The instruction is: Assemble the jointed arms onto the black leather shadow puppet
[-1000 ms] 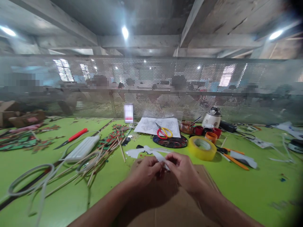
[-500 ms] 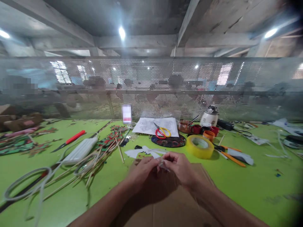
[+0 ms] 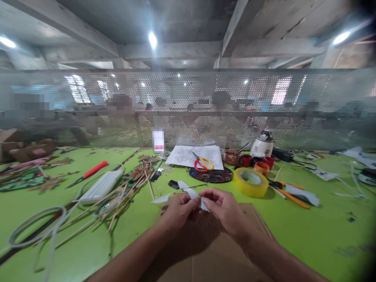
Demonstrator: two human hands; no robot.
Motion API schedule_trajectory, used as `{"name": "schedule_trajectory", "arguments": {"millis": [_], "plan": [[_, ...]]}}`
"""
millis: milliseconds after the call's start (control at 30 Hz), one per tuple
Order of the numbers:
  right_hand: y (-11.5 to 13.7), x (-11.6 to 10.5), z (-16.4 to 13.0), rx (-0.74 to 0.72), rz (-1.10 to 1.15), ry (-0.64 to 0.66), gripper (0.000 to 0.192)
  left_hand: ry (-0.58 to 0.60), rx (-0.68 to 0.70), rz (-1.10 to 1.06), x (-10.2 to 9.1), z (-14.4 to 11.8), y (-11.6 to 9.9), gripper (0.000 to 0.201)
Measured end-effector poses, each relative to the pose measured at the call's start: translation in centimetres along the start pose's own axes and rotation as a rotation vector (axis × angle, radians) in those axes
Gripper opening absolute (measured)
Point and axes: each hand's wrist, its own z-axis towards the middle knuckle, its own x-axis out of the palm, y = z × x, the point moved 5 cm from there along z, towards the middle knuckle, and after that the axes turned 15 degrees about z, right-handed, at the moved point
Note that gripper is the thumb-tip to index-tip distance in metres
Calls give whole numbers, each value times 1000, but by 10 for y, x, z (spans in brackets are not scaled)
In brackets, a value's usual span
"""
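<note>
A: What are the hands doing?

B: Both meet over the near middle of the green table [image 3: 308, 231]. The left hand [image 3: 179, 211] and the right hand [image 3: 223, 208] are each pinched shut on a white paper cutout [image 3: 192, 193], fingertips close together, just above a sheet of brown cardboard [image 3: 223, 254] that lies at the near edge.

A: Where does the cutout sit, exactly?

B: It is held between the two hands, with one pale end trailing left and far of the left hand, low over the table. Whether that end touches the surface, I cannot tell.

A: And around them?

B: Just to the far right is a yellow tape roll [image 3: 250, 182]. Farther back, red and yellow scissors [image 3: 201, 163] lie on a printed sheet [image 3: 183, 156], with a dark round plate [image 3: 210, 176] just in front. To the left are a bundle of thin wooden sticks [image 3: 129, 194], a white power adapter [image 3: 101, 185] with looped white cable [image 3: 32, 227], and a red-handled knife [image 3: 89, 172]. Right of the tape lie orange-handled tools [image 3: 290, 197]. A perforated metal screen [image 3: 264, 102] closes the far side.
</note>
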Motion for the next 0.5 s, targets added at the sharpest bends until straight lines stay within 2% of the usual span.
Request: {"name": "schedule_trajectory", "arguments": {"millis": [133,267,367,433,500], "plan": [[0,2,-4,-136,-204,12,24,-66,-27,0,-1,2,6,32],[6,4,-5,-218,-388,80,19,-115,-77,-46,-4,2,12,26],[20,11,-11,-401,-623,124,15,-100,-87,-154,-6,4,16,23],[24,18,-16,-495,-789,147,17,-60,-54,-187,-6,6,16,21],[23,23,-20,-521,-911,156,19,-55,44,-51,-7,7,13,22]]}}
